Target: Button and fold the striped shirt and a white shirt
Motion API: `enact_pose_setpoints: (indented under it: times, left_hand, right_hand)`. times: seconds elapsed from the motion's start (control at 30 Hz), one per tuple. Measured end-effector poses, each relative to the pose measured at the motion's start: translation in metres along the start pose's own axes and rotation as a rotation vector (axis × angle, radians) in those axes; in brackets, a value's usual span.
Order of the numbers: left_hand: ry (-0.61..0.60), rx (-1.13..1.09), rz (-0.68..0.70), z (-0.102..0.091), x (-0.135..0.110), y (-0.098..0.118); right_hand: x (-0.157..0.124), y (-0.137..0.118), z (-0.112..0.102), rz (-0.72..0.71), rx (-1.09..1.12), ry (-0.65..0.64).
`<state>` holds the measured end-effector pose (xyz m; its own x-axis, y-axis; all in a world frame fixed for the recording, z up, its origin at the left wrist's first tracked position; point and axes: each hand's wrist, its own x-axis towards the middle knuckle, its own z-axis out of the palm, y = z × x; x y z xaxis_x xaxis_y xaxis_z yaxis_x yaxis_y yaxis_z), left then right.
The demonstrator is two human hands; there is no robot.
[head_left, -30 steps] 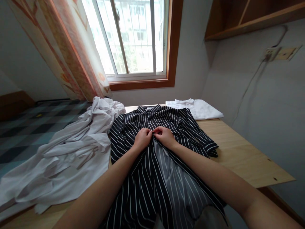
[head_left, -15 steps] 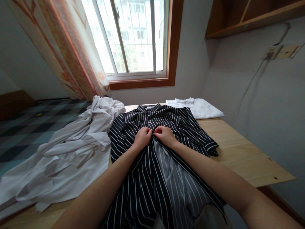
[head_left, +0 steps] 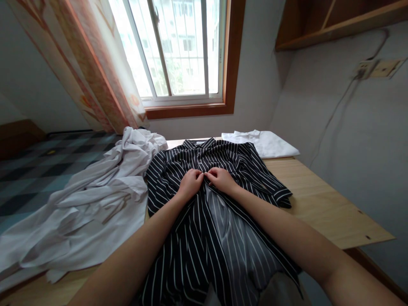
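A black shirt with white stripes [head_left: 191,250] lies face up on a wooden board, its collar toward the window. Buttons near the collar are done up, while below my hands the front hangs apart and shows the grey inner side. My left hand [head_left: 190,185] pinches the shirt's front edge at the middle. Close against it, my right hand [head_left: 220,179] pinches the other front edge, thumb and finger together. The fingertips almost meet over the placket; any button between them is too small to make out.
Crumpled white cloth [head_left: 95,212] lies left of the shirt, partly on the board. A folded white garment [head_left: 263,143] rests at the board's far right. The wooden board [head_left: 331,208] ends at the right, near the wall. A checked bed cover [head_left: 79,155] spreads out at left.
My fingertips have drawn slightly closer together over the front edges, the right hand shifting a little to the left. The shirt and other cloths stay in place.
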<state>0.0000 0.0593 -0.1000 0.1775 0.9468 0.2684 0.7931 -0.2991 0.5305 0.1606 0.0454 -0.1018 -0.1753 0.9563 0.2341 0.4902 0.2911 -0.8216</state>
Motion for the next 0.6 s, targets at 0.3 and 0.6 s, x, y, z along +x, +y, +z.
enact_pose_setpoints:
  times: [0.3,0.6]
  left_hand:
    - [0.013,0.03,0.034,0.002,-0.003,0.002]
    - [-0.003,0.037,0.033,0.0,-0.006,0.005]
  right_hand:
    - [0.005,0.003,0.004,-0.02,-0.166,0.044]
    - [0.009,0.012,0.006,0.024,0.053,0.003]
